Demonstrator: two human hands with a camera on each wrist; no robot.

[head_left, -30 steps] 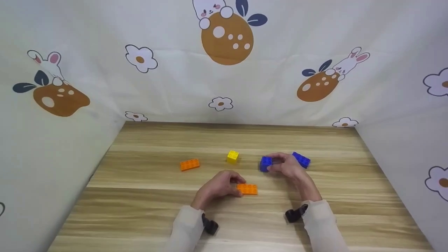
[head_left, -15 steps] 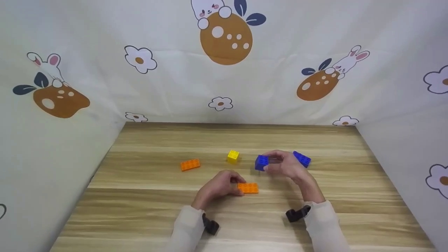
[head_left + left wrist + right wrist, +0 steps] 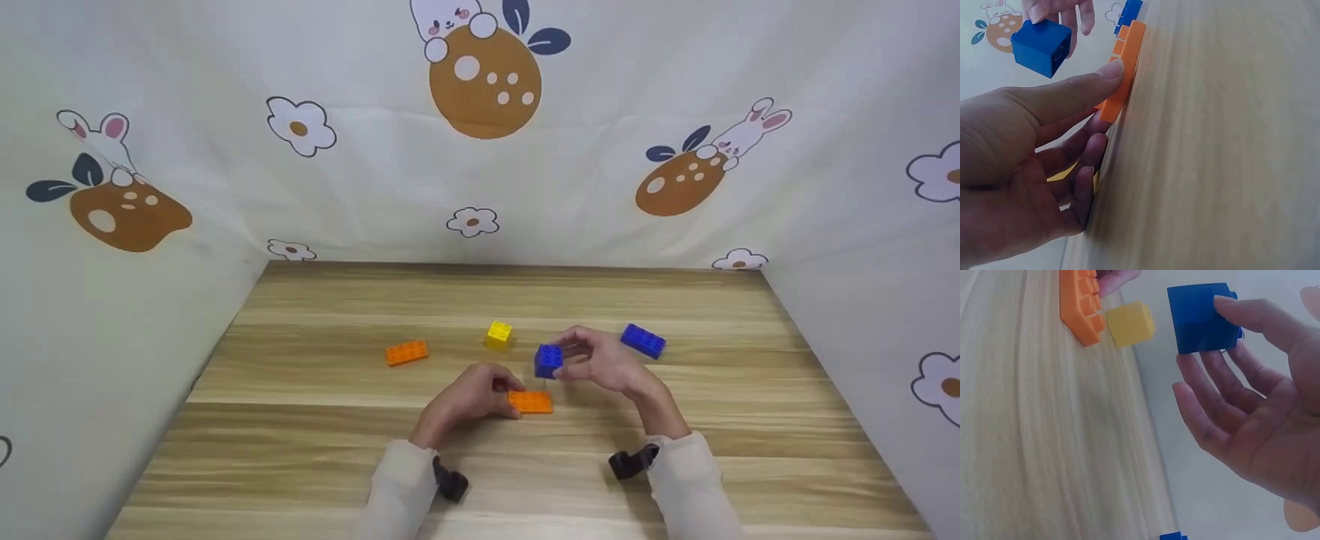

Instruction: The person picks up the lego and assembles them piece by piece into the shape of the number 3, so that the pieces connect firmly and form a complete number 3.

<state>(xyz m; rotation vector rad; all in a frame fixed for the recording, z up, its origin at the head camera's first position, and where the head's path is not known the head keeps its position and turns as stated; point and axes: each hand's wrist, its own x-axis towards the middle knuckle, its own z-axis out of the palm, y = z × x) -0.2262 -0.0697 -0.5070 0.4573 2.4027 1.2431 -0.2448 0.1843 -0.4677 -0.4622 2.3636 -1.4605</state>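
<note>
My left hand (image 3: 472, 394) pinches the left end of a flat orange building brick (image 3: 534, 403) that lies studs up on the table. In the left wrist view the thumb presses on the near side of that orange brick (image 3: 1123, 79). My right hand (image 3: 604, 360) holds a cube-shaped blue brick (image 3: 549, 361) between thumb and fingertips, above and just behind the orange brick's right end. The right wrist view shows the blue cube (image 3: 1199, 320) raised off the table, its studs facing up. Behind both hands stands a yellow cube brick (image 3: 499, 335).
Another orange brick (image 3: 406, 352) lies at the left, and a longer blue brick (image 3: 643, 341) lies behind the right hand. Patterned cloth (image 3: 360, 195) closes off the back and sides of the wooden table (image 3: 300, 465).
The right hand has lifted the blue cube and carried it left and toward the orange brick. The left hand keeps its pinch in nearly the same place.
</note>
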